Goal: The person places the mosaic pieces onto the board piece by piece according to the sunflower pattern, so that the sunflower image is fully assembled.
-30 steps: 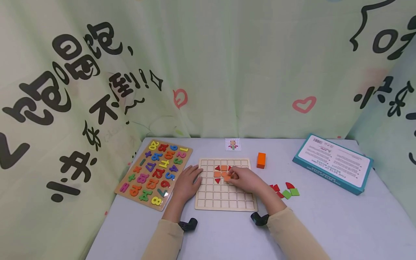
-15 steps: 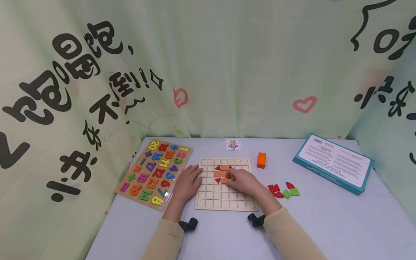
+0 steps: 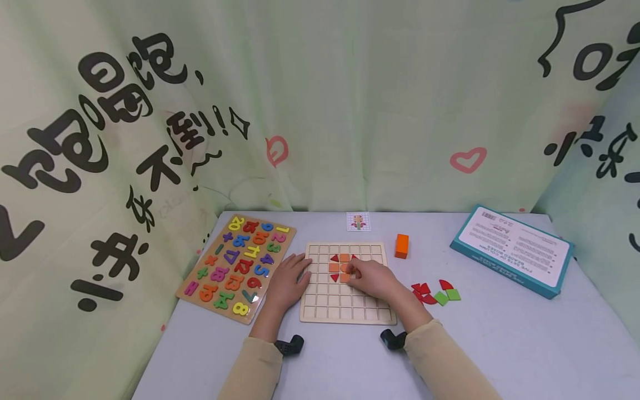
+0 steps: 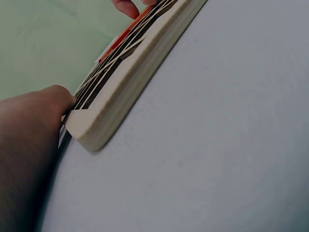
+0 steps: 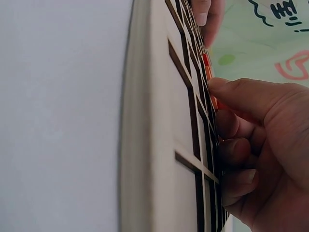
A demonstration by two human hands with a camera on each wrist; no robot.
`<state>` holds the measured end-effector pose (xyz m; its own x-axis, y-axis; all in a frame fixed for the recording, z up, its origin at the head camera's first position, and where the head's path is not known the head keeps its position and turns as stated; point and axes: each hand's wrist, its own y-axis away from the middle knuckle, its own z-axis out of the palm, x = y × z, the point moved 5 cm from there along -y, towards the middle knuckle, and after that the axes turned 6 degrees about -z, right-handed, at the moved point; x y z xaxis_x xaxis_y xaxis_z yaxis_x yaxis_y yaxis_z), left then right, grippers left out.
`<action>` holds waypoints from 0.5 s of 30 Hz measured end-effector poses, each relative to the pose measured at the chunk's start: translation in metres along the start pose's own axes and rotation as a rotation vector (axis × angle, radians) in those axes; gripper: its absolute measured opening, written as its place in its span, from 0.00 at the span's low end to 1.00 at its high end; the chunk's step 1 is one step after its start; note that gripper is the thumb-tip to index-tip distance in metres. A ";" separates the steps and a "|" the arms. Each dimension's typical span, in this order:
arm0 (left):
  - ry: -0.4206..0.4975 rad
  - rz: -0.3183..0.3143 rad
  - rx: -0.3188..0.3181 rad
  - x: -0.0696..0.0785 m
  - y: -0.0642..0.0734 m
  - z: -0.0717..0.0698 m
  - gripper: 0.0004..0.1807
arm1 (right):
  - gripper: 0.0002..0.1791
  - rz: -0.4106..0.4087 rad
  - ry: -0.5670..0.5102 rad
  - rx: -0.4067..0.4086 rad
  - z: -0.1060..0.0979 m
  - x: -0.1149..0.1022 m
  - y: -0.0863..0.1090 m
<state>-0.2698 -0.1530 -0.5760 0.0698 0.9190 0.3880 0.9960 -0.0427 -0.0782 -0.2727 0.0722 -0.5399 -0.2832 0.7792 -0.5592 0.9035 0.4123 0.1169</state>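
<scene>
A wooden grid board point(image 3: 347, 305) lies on the table, with orange square tiles point(image 3: 334, 268) and red triangle tiles point(image 3: 334, 278) set in its upper middle cells. Over the board, my right hand point(image 3: 375, 278) has its thumb and curled fingers at an orange square tile point(image 3: 344, 278), gripping its right side; the fingertips hide part of it. In the right wrist view the thumb point(image 5: 241, 94) presses at the orange pieces. My left hand point(image 3: 287, 280) rests with fingers extended along the board's left edge, its thumb at the corner side in the left wrist view.
Left of the board lies a number puzzle board point(image 3: 235, 266). Behind stand a pattern card point(image 3: 358, 221) and an orange block stack point(image 3: 402, 246). On the right are loose red tiles point(image 3: 425, 289), green tiles point(image 3: 453, 295) and a teal box point(image 3: 515, 250).
My right hand has moved slightly left with the orange square tile, which now lines up with the cell below the other orange tiles. My left hand has stayed put.
</scene>
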 end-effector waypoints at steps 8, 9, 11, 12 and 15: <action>0.000 0.005 0.004 0.000 0.001 -0.001 0.24 | 0.09 -0.019 -0.024 0.008 0.000 0.002 0.001; 0.002 0.004 0.003 0.000 0.001 -0.001 0.24 | 0.10 -0.025 -0.040 0.007 -0.001 0.003 0.002; 0.003 0.003 0.000 0.000 0.001 -0.001 0.25 | 0.10 -0.027 -0.081 0.003 -0.007 0.008 0.004; 0.004 0.003 0.000 0.000 0.001 -0.001 0.25 | 0.10 -0.024 -0.097 0.004 -0.011 0.011 0.006; 0.001 0.001 -0.001 0.000 0.001 -0.001 0.25 | 0.11 -0.001 -0.119 0.012 -0.030 0.021 0.011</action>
<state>-0.2689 -0.1536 -0.5750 0.0707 0.9185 0.3890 0.9960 -0.0438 -0.0777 -0.2785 0.1070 -0.5261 -0.2444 0.7173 -0.6525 0.9075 0.4063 0.1067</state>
